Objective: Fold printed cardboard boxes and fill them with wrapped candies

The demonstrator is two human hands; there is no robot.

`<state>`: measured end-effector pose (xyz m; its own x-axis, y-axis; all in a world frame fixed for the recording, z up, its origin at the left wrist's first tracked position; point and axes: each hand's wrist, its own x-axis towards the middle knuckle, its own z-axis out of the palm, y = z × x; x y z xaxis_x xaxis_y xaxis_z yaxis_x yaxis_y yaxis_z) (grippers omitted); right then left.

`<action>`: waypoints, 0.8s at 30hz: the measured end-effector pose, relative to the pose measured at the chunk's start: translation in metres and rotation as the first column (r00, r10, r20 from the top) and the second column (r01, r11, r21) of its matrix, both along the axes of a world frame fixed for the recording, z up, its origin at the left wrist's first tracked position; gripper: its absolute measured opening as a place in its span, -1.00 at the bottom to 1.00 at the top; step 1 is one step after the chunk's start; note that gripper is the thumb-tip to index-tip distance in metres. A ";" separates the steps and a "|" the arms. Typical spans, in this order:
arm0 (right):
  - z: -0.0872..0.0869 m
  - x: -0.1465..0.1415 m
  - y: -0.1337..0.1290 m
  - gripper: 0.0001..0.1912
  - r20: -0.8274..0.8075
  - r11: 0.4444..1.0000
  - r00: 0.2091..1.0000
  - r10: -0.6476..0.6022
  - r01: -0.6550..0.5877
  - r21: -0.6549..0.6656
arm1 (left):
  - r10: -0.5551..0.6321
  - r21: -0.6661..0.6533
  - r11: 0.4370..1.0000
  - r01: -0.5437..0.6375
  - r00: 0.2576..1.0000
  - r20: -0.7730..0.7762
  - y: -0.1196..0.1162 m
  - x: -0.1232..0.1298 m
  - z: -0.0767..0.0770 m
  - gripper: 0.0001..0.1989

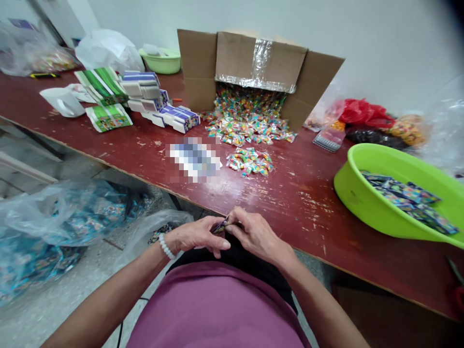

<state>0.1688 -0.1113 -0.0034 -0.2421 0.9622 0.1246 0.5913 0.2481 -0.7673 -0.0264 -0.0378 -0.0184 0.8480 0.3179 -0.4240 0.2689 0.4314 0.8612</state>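
Note:
In front of my lap, just off the table's front edge, my left hand (201, 236) and my right hand (253, 236) meet on a small dark foil packet (219, 226). The left, with a pale bead bracelet at its wrist, holds the packet's body between thumb and fingers. My right thumb and fingers pinch its upper edge. Fingers hide most of the packet. Beyond the hands, a small pile of clear candy sachets (250, 162) lies on the table (279, 193). Similar dark packets (409, 195) lie in a green basin (380, 215) to the right.
A cardboard box (261, 60) on its side spills candy sachets (250, 121). Left of it are stacked printed cartons (177, 117), green packs (108, 117) and a white mug (62, 101). A pixelated item (195, 159) lies nearer. Plastic bags of blue packets (83, 212) stand on the floor.

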 end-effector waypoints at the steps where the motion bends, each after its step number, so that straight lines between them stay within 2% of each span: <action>1: 0.002 0.000 0.000 -0.91 -0.061 0.999 0.998 0.030 -0.031 -0.018 | 0.020 0.015 1.000 -0.020 1.000 -0.003 0.000 0.002 0.000 -0.61; 5: 0.009 0.004 -0.001 -0.74 -0.214 0.993 0.971 0.110 -0.118 -0.025 | 0.151 0.082 0.985 -0.152 0.988 0.013 -0.003 0.009 0.003 -0.60; 6: 0.009 0.004 -0.002 -0.74 -0.224 0.997 0.971 0.078 -0.081 -0.002 | 0.187 0.107 0.976 -0.188 0.982 0.024 -0.005 0.010 0.005 -0.62; 8: 0.006 0.004 -0.002 -0.74 -0.251 0.996 0.965 -0.075 0.087 0.036 | 0.247 0.142 0.958 -0.251 0.968 0.041 -0.008 0.012 0.007 -0.66; 10: 0.000 0.001 -0.001 -0.67 -0.313 0.969 0.921 -0.230 0.248 0.018 | 0.302 0.139 0.942 -0.306 0.952 0.046 -0.012 0.014 0.010 -0.67; 11: -0.004 -0.001 0.000 -0.68 -0.352 0.961 0.898 -0.263 0.276 -0.013 | 0.325 0.122 0.937 -0.328 0.945 0.044 -0.013 0.016 0.010 -0.66; 14: -0.012 -0.007 0.002 -0.86 -0.473 0.966 0.843 -0.255 0.247 -0.081 | 0.360 0.090 0.928 -0.362 0.932 0.039 -0.016 0.020 0.009 -0.67; 16: -0.015 -0.009 0.003 -0.76 -0.503 0.951 0.810 -0.301 0.291 -0.102 | 0.361 0.163 0.917 -0.363 0.932 0.045 -0.016 0.022 0.006 -0.69; 18: -0.015 -0.008 0.003 -0.75 -0.487 0.928 0.793 -0.367 0.350 -0.129 | 0.397 0.261 0.875 -0.408 0.913 0.097 -0.016 0.021 0.003 -0.73; 19: -0.016 -0.007 0.003 -0.76 -0.475 0.922 0.792 -0.383 0.358 -0.145 | 0.429 0.289 0.846 -0.448 0.894 0.130 -0.017 0.020 0.001 -0.72; 22: -0.019 -0.005 0.004 -0.80 -0.493 0.914 0.770 -0.404 0.360 -0.186 | 0.519 0.286 0.785 -0.550 0.835 0.183 -0.022 0.018 0.000 -0.48; 24: -0.022 -0.008 0.005 -0.64 -0.558 0.896 0.703 -0.441 0.375 -0.235 | 0.555 0.276 0.760 -0.588 0.809 0.195 -0.026 0.017 0.000 -0.39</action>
